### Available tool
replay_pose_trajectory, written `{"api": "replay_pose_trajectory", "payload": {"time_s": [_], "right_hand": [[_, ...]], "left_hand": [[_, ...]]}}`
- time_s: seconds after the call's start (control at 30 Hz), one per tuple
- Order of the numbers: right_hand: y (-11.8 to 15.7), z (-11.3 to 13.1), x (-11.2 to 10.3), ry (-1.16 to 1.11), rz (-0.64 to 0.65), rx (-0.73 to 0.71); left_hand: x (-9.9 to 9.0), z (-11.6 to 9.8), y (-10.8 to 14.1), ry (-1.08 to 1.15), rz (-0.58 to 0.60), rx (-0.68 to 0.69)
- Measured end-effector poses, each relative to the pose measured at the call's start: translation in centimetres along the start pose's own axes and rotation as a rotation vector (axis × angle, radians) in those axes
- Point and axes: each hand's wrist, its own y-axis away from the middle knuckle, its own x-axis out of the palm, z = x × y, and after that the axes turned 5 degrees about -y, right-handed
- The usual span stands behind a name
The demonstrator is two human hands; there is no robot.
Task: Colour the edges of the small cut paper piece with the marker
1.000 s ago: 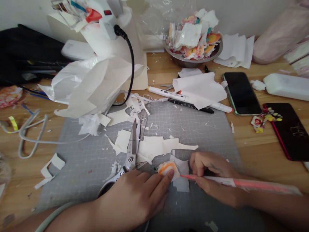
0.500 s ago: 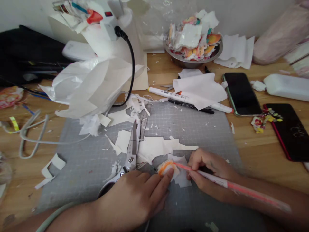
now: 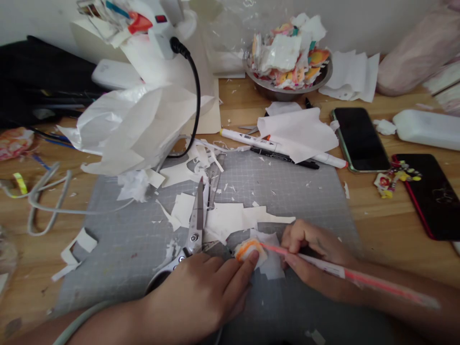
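My left hand [image 3: 199, 292] lies palm down over the grey scissors [image 3: 194, 239], partly covering their handles. Its extended index fingertip presses a small rounded white paper piece [image 3: 261, 261] bearing an orange curved stroke [image 3: 246, 248]; the thumb is hidden. Pinched between the thumb and fingers of my right hand [image 3: 309, 249] is a slim red pen [image 3: 388, 285] with a white band. The pen's tip points left at the piece's upper right edge, at or very near the paper. A thin white sheet [image 3: 273, 268] lies beneath and beside the piece.
A grey cutting mat [image 3: 312, 201] carries paper offcuts [image 3: 230, 218]. Behind lie a white marker [image 3: 247, 139], a black pen [image 3: 283, 157] and crumpled paper. A metal bowl [image 3: 287, 93] is piled with coloured paper pieces. Phones [image 3: 361, 139] lie right; a power strip [image 3: 161, 31] stands back left.
My right hand and the red pen have shifted slightly to the right. My left hand keeps its place on the paper piece.
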Motion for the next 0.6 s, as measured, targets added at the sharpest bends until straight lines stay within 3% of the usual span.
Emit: {"api": "replay_pose_trajectory", "payload": {"time_s": [0.6], "right_hand": [[-0.12, -0.21, -0.03, 0.061, 0.03, -0.05]], "left_hand": [[-0.04, -0.04, -0.04, 0.007, 0.008, -0.005]]}}
